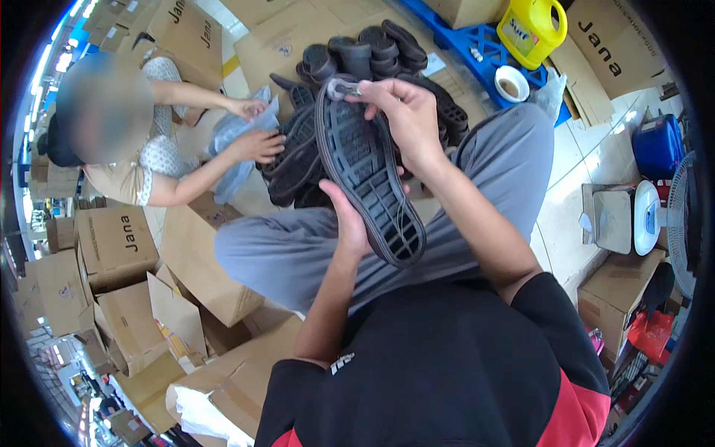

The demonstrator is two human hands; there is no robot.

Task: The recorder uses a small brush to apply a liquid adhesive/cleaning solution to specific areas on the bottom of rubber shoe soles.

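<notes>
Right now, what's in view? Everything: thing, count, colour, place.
Sole: one, black, centre
Footwear pile: one, black, beyond sole
Co-worker: one, patterned clothing, left
Plastic bag: one, pale, by co-worker
Jug: one, yellow, upper right
Bowl: one, white, near jug
Pallet: one, blue, upper right
Boxes: many, brown, mostly left
Container: one, blue, right
Fan: one, white, far right
Legs: two, grey-trousered, flanking sole
Left hand: one, bare, gripping sole
Right hand: one, bare, at sole's top
</notes>
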